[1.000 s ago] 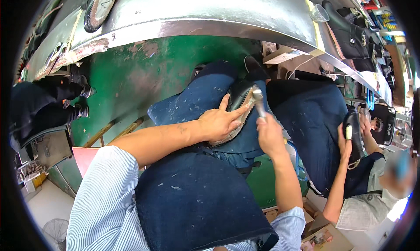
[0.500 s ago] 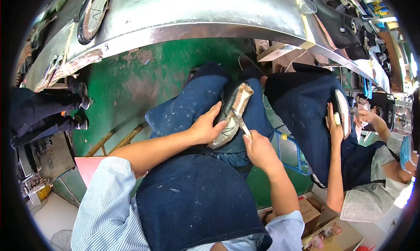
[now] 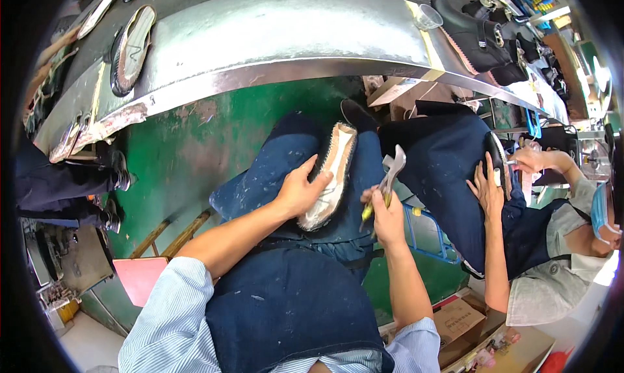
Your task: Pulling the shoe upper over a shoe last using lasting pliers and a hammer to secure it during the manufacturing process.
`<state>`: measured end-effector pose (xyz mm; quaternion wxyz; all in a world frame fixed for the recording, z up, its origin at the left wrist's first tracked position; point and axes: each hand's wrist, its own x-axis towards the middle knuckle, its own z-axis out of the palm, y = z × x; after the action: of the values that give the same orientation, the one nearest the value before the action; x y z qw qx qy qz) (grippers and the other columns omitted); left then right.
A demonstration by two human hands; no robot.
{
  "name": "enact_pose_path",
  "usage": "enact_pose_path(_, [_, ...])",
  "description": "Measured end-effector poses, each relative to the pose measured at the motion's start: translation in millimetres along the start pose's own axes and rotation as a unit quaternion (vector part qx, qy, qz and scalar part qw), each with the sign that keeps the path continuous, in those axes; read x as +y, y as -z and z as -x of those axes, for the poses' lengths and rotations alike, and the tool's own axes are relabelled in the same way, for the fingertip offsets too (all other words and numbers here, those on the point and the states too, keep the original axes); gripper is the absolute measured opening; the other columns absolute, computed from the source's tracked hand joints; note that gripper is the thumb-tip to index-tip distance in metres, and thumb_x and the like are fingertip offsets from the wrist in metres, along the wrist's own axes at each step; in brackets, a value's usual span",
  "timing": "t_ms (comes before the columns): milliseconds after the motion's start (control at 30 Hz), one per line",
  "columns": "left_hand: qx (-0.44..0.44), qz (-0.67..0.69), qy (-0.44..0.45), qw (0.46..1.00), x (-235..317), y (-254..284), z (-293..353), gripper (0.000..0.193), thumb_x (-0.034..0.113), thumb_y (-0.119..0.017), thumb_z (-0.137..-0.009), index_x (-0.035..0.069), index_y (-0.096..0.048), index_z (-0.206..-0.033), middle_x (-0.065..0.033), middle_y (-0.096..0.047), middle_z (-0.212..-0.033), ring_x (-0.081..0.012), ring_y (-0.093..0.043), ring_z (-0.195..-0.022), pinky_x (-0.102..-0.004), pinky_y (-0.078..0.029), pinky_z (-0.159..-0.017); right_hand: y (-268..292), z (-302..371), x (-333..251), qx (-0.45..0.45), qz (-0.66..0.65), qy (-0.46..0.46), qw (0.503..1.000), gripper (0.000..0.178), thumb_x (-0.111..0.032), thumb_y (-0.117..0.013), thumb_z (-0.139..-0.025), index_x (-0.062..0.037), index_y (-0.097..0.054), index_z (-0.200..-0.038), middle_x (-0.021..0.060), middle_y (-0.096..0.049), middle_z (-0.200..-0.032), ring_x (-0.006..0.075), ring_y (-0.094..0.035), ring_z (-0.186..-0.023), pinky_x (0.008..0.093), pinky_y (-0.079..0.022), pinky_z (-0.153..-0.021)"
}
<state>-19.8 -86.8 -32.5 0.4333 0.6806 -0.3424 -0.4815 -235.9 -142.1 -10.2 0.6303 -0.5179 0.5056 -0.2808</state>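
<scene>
An upturned dark shoe (image 3: 339,158) rests across my lap, its pale unfinished bottom facing up and a jagged stitched edge around it. My left hand (image 3: 304,190) grips its near left side, thumb laid over the bottom. To the right of the shoe and apart from it, my right hand (image 3: 388,218) is closed around a pair of pincers (image 3: 394,167). Their curved metal head points up and away from me, and a yellowish handle shows below the fingers. My palm hides the rest of the handles.
Ahead runs a metal-topped bench (image 3: 260,32) bearing another upturned shoe (image 3: 133,51), a clear plastic cup (image 3: 427,17) and black boots (image 3: 471,35). Close on my right sits a co-worker (image 3: 546,243) holding a shoe (image 3: 499,158). A pink-topped stool (image 3: 140,279) stands left.
My right hand has lifted the pincers off the shoe's bottom and turned them upright, out to the right. My left hand still holds the shoe, which has shifted slightly left.
</scene>
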Motion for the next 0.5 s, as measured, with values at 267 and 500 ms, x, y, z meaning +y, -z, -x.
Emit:
enact_pose_path(267, [-0.165, -0.114, -0.266, 0.943, -5, 30, 14, 0.116, 0.013, -0.075, -0.077, -0.006, 0.013, -0.150, -0.0350, -0.014, -0.154, -0.0437, -0.022, -0.145, -0.0429, -0.024, -0.118, -36, 23, -57, -0.042, 0.055, 0.063, 0.996, 0.039, -0.026, -0.057, -0.100, 0.0021, -0.054, -0.127, 0.0051, -0.063, -0.106, 0.0114, -0.057, -0.096, 0.0291, -0.047, -0.087])
enact_pose_path(500, [-0.187, -0.169, -0.294, 0.922, -9, 37, 26, 0.121, -0.002, -0.068, -0.079, 0.005, 0.033, -0.146, -0.0226, -0.041, -0.146, -0.0372, -0.048, -0.132, -0.0445, -0.024, -0.117, -40, 28, -33, -0.063, -0.005, 0.060, 0.996, 0.042, -0.028, -0.056, -0.100, 0.0028, -0.053, -0.129, 0.0080, -0.065, -0.111, 0.0145, -0.060, -0.102, 0.0301, -0.047, -0.091])
